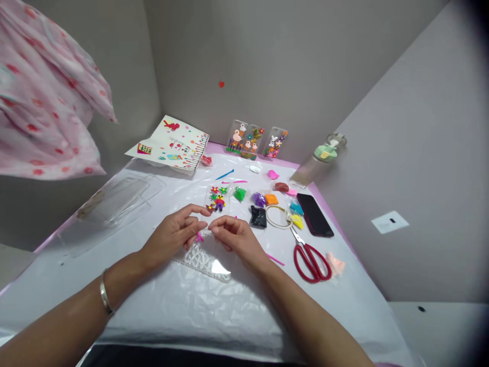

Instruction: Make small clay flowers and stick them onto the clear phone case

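Both hands meet above a clear phone case [204, 262] with a pale lattice pattern and a small pink piece [199, 237] at its upper edge. My left hand [175, 229] has its index finger stretched out while its thumb rests against the curled fingers. Thumb and index finger of my right hand [235, 234] are pinched together close to the left thumb. Whatever is in either hand is too small or hidden to name. Just beyond the fingertips lies a clear sheet with a colourful clay figure [219, 203] and clay flowers [214, 189].
Packets of coloured clay [259, 199], a ring-shaped bangle [278, 216], red-handled scissors [311, 261] and a phone [315, 215] lie right. Decorated cases [237, 136] and a bottle [319, 158] stand behind. Left are clear plastic packaging [122, 196], a drawn-on notebook [175, 145] and hanging pink cloth [46, 102].
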Available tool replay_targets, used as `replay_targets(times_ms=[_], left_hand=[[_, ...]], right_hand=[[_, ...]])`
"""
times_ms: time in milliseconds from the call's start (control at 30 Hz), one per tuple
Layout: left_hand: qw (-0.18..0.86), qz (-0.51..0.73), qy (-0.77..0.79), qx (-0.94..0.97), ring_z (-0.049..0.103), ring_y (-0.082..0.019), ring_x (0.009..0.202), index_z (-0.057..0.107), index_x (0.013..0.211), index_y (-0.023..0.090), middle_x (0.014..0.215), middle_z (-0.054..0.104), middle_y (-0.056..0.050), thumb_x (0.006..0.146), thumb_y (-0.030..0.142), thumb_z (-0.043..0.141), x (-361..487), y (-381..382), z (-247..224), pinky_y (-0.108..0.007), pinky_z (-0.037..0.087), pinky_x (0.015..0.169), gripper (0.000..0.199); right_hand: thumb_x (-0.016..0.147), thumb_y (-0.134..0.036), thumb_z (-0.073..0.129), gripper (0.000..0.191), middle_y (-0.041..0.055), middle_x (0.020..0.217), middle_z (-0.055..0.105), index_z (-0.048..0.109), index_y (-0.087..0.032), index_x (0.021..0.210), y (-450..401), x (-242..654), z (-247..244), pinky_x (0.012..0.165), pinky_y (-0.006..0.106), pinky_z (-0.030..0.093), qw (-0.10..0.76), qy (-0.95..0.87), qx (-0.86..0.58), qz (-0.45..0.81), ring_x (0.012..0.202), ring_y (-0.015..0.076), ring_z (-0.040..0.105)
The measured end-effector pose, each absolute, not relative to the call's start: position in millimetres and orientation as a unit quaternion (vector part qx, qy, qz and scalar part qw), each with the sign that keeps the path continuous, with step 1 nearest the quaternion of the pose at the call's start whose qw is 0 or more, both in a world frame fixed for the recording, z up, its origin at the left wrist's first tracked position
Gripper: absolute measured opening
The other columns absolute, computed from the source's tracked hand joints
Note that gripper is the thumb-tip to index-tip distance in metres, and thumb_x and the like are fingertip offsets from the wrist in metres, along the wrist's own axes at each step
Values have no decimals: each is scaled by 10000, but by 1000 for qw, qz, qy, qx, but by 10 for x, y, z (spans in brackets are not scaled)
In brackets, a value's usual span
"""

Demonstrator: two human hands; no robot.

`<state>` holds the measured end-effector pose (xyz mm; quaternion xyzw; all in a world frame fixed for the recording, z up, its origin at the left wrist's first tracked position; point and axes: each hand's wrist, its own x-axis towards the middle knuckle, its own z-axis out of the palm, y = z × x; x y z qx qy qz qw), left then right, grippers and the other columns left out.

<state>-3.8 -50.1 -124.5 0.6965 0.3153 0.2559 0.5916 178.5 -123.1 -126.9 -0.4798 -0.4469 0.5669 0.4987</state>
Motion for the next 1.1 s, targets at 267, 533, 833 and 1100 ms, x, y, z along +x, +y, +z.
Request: replay_targets(times_ms=[267,533,833,1100], left_hand=[[585,248,309,707,414,-91,464,608,1130,224,523,455,104,918,487,589,-3,-591,-1274,-203,336,484,338],[545,307,333,706,603,-143,630,641,1096,227,696,632,29,963,463,519,-22,-552,-1256,-259,491,658,297],[542,314,276,729,637,-186,901,717,935,216,954,656,-29,878,335,688,-19,-518,-1226,-289,501,817,135],[554,324,288,711,631,-172,829,688,910,207,886,668,-14,892,355,676,-12,-538,-1223,-278,498,775,150]], right_hand=[[728,-369,813,254,-53,627,563,645,-186,780,-1298,1592,-1182,552,250,265,482,-508,-504,506,560,97,344],[762,-359,775,197,-4,718,668,710,-173,773,-1242,1701,-1240,649,256,407,525,-449,-489,532,642,118,539],[796,-415,748,253,-10,680,617,743,-164,826,-1206,1776,-1304,466,231,229,515,-420,-470,581,486,65,326],[778,-479,759,314,-7,684,626,709,-172,820,-1210,1764,-1293,469,224,235,522,-421,-494,553,497,71,339]])
